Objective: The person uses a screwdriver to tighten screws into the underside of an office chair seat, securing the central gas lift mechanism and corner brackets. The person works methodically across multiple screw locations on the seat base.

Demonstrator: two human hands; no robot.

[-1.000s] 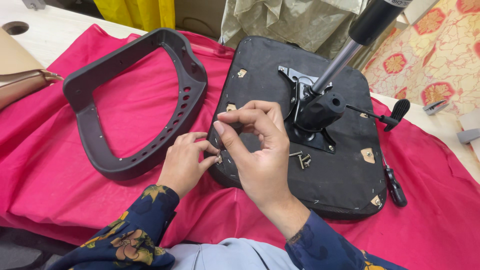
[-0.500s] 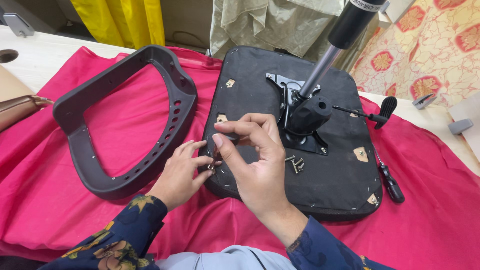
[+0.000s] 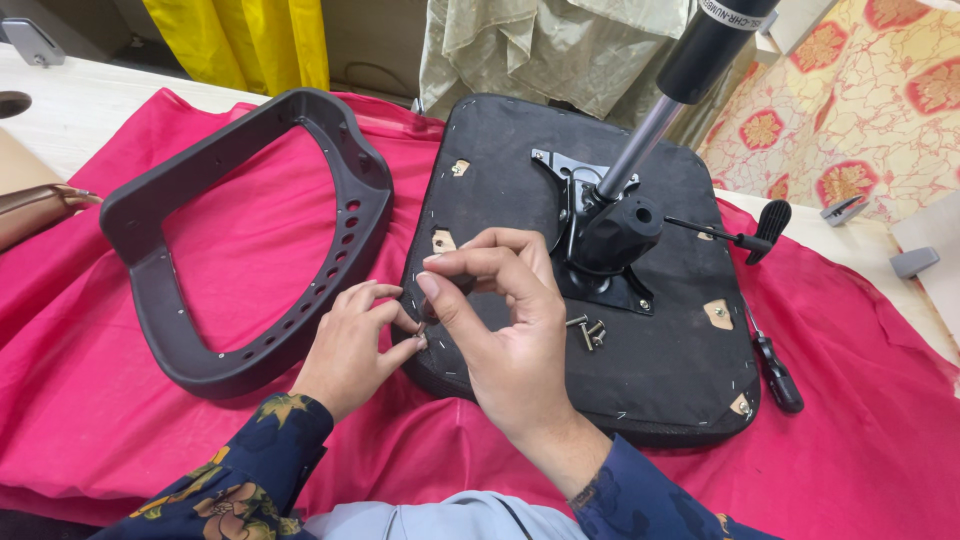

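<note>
Red cloth (image 3: 120, 420) covers the table, and on it lies an upturned black seat base (image 3: 520, 180), beside a black frame (image 3: 250, 230). At the base's near-left edge, the left hand (image 3: 352, 350) and right hand (image 3: 500, 320) pinch closed on a small part (image 3: 421, 327), probably a screw. It could slip from the fingertips into the cloth folds; loose screws (image 3: 588, 331) lie near.

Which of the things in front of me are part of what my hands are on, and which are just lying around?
In hand:
left hand and right hand, pinching a small fastener
upturned seat base
loose screws

Lying about:
black chair frame
screwdriver
red cloth
grey clips
</note>
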